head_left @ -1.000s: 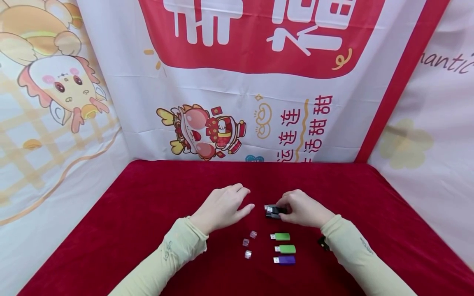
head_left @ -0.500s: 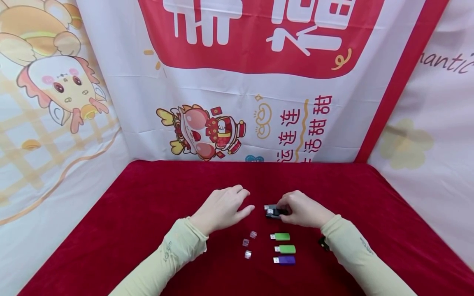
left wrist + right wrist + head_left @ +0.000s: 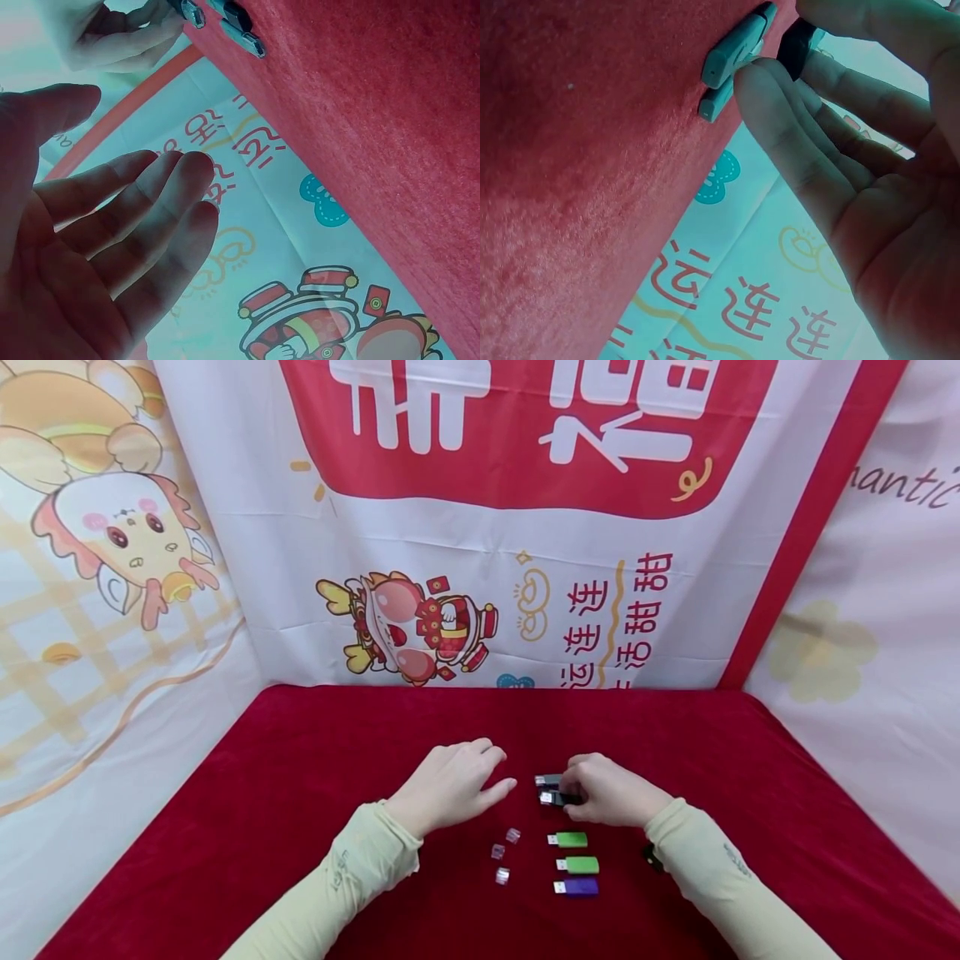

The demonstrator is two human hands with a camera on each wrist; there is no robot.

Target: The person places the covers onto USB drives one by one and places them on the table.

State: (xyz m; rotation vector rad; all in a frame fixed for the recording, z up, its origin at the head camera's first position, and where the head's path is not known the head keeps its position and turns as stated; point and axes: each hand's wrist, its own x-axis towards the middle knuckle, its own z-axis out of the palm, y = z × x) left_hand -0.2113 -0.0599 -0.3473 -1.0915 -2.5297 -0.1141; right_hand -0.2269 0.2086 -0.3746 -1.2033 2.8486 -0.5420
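My right hand [image 3: 611, 792] pinches a black USB stick [image 3: 795, 51] between thumb and fingers, its metal plug pointing left in the head view. Close by lies a grey USB stick [image 3: 547, 780], partly behind the fingers. In the right wrist view two grey sticks [image 3: 736, 51] lie on the red cloth beside the fingertips. My left hand [image 3: 450, 781] is held over the cloth to the left, fingers loosely spread and holding nothing. Nearer to me are two green USB sticks [image 3: 572, 840] and a purple USB stick [image 3: 580, 887], lined up with plugs to the left.
Three small clear caps [image 3: 502, 876] lie left of the green and purple sticks. A small dark object [image 3: 653, 857] is partly hidden by the right sleeve. Red cloth [image 3: 300, 827] covers the table, with printed hangings [image 3: 420, 543] behind and at both sides.
My right hand has moved slightly toward me with the black USB stick, so more of the grey one behind it shows. The left hand has barely moved.
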